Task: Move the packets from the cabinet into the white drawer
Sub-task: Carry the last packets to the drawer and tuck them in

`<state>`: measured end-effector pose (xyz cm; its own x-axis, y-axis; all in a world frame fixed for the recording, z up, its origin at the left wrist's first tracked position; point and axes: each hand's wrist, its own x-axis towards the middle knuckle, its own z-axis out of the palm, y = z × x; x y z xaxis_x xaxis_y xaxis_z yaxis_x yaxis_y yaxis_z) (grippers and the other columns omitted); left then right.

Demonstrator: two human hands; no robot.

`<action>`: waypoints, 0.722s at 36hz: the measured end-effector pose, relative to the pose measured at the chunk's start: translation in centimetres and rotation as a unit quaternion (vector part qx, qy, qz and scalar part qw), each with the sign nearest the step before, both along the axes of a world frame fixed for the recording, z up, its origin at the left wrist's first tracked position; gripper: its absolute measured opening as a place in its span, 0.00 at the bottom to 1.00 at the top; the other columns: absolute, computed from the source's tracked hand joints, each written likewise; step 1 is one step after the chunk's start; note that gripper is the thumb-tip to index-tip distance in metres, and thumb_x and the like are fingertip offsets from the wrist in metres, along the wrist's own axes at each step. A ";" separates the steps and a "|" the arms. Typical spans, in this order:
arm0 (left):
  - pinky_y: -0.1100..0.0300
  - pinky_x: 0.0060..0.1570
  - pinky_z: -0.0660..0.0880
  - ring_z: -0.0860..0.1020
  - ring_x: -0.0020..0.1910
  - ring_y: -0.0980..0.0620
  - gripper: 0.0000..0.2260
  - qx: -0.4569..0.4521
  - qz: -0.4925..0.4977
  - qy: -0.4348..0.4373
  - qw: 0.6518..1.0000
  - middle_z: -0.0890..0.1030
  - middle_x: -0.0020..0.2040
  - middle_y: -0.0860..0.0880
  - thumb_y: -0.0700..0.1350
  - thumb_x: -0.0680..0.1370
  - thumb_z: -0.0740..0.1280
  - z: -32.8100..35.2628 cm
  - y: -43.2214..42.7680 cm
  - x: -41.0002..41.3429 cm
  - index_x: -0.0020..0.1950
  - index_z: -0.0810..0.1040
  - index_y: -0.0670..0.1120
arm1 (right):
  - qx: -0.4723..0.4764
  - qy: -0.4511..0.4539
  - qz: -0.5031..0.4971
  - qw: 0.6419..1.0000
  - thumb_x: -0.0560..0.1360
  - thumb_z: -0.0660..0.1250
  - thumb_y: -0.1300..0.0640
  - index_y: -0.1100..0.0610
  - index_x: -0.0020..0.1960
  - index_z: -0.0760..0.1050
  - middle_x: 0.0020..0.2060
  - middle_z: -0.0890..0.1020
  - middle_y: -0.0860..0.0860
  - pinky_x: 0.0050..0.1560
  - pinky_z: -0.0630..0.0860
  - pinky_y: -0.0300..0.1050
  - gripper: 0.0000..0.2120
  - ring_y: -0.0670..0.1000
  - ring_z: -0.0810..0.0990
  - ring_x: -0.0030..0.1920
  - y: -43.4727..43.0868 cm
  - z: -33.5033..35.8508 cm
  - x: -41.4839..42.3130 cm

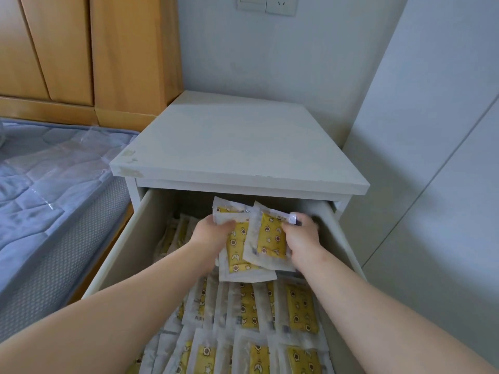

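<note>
Packets [271, 238]: yellow star-and-moon print, text unreadable | left grip [213, 232] and right grip [303, 238] clutch them | white drawer [127, 252] open below both

There is one camera, and it sits on the person's head. It looks forward and down from above the open white drawer [127, 255], which is very near and fills the bottom of the picture. Both arms come in from the bottom corners. The left hand [209, 233] and right hand [303, 240] meet in the middle, each gripping packets [271, 238]. A bit farther off is the bedside table top [237, 147]. The bed [40, 184] is at the left, the wooden wardrobe [67, 49] is up in the left corner, and the top edge cuts off the wall switch [267, 5].
</note>
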<state>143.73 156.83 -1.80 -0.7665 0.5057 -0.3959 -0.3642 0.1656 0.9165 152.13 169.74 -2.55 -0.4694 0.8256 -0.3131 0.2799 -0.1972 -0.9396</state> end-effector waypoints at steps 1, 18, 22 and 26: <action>0.45 0.55 0.77 0.81 0.48 0.44 0.03 -0.015 -0.003 0.020 1.000 0.82 0.47 0.46 0.43 0.79 0.63 -0.1 0.6 0.2 0.47 0.75 0.49 | 0.025 0.000 -0.008 1.000 0.81 0.54 0.64 0.52 0.60 0.67 0.52 0.73 0.53 0.40 0.69 0.40 0.12 0.49 0.72 0.47 0.2 0.0 0.1; 0.56 0.44 0.71 0.73 0.45 0.47 0.17 -0.158 0.005 0.069 0.985 0.75 0.48 0.44 0.46 0.78 0.65 -3.4 8.5 0.8 0.64 0.71 0.40 | 0.197 -0.221 0.243 0.924 0.82 0.49 0.55 0.50 0.74 0.60 0.74 0.62 0.51 0.74 0.52 0.58 0.20 0.57 0.54 0.75 2.0 -4.7 -0.2; 0.54 0.51 0.71 0.73 0.60 0.41 0.24 -0.176 -0.003 0.058 0.983 0.74 0.63 0.39 0.45 0.79 0.65 -4.4 9.1 0.2 0.71 0.63 0.38 | 0.211 -0.259 0.268 0.904 0.82 0.48 0.57 0.50 0.74 0.59 0.74 0.61 0.51 0.73 0.55 0.58 0.21 0.56 0.56 0.75 2.2 -5.6 -0.2; 0.50 0.54 0.72 0.72 0.62 0.40 0.25 -0.197 -0.031 0.043 0.979 0.73 0.64 0.38 0.44 0.79 0.63 -4.8 9.3 -0.3 0.73 0.61 0.38 | 0.207 -0.271 0.269 0.901 0.81 0.48 0.59 0.52 0.70 0.65 0.75 0.59 0.50 0.73 0.52 0.60 0.19 0.57 0.50 0.76 2.2 -6.4 -0.3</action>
